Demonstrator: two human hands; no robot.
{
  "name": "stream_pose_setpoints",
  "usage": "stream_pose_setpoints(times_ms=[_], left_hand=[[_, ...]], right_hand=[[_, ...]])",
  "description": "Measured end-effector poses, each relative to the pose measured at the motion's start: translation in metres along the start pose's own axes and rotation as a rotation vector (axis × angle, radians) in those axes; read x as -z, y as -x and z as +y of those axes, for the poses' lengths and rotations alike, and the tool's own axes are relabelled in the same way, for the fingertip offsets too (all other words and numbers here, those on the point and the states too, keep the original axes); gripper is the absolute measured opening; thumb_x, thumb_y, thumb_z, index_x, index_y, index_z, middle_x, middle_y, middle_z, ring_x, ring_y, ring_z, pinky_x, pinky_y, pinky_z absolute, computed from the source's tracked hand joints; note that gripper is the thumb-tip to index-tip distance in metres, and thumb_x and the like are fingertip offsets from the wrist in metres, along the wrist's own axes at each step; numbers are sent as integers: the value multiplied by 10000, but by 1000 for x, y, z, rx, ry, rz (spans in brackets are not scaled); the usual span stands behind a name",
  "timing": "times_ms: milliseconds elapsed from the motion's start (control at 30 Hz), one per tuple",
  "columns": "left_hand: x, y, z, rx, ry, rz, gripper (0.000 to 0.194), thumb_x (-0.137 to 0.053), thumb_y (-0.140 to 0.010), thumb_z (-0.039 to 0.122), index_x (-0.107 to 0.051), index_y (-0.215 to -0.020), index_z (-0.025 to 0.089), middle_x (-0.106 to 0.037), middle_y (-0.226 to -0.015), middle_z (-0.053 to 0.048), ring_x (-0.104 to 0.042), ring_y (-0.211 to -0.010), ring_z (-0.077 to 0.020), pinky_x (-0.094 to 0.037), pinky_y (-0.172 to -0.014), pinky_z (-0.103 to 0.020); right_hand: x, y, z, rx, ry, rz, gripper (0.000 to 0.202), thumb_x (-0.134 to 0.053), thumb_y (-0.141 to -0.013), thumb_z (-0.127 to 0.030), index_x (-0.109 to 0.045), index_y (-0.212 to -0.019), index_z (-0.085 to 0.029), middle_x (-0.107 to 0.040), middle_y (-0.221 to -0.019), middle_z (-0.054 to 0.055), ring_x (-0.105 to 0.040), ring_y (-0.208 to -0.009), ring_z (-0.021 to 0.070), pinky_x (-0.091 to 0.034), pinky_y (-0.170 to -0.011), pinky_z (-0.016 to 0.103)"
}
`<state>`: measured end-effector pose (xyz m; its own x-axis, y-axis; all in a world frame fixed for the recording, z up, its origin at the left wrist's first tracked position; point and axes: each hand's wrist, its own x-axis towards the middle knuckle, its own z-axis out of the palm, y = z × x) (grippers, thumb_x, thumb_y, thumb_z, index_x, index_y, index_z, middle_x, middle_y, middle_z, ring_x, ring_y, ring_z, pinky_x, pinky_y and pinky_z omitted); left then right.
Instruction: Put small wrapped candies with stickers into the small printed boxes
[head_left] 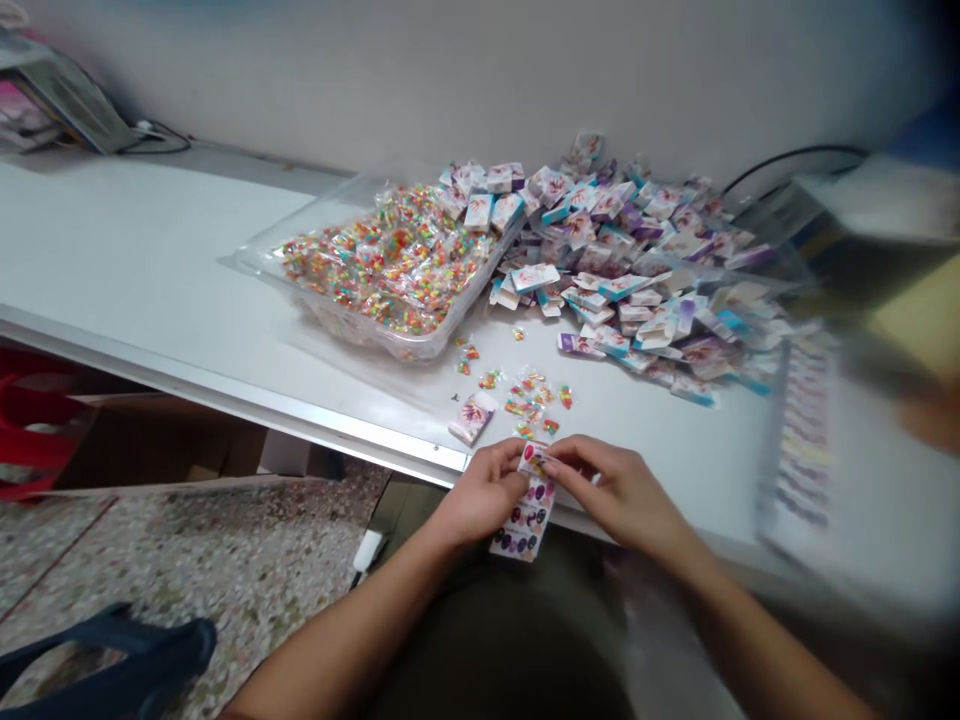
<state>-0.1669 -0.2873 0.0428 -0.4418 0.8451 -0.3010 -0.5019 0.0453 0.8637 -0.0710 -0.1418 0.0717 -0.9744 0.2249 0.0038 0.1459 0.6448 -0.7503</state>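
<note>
A narrow printed sheet (529,518) with rows of small dark and purple ovals hangs over the table's front edge. My left hand (491,492) grips it from the left, thumb across its face. On the other side, the fingers of my right hand (600,485) pinch its upper part; whether a fold or a second piece is there I cannot make out. Just beyond my hands lie several small clear packets of coloured bits (534,392). A small white-and-purple box (472,418) rests beside them, left of the packets.
A clear plastic tray (442,345) heaped with similar packets stands behind. To its right spreads a big pile of small boxes (622,260). A blurred stack of printed sheets (802,440) lies at right. Below the table are a cardboard box (172,440) and a blue stool (112,650).
</note>
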Motion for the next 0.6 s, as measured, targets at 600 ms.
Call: stream_pose_setpoints(times_ms=[600], left_hand=[[13, 3, -2, 112, -16, 34, 173, -621, -668, 246, -577, -804, 148, -554, -629, 26, -495, -551, -100, -364, -572, -228]], right_hand=[[-8, 3, 0, -155, -268, -84, 193, -541, -921, -381, -612, -871, -209, -636, -741, -5, -590, -678, 137, -467, -616, 249]])
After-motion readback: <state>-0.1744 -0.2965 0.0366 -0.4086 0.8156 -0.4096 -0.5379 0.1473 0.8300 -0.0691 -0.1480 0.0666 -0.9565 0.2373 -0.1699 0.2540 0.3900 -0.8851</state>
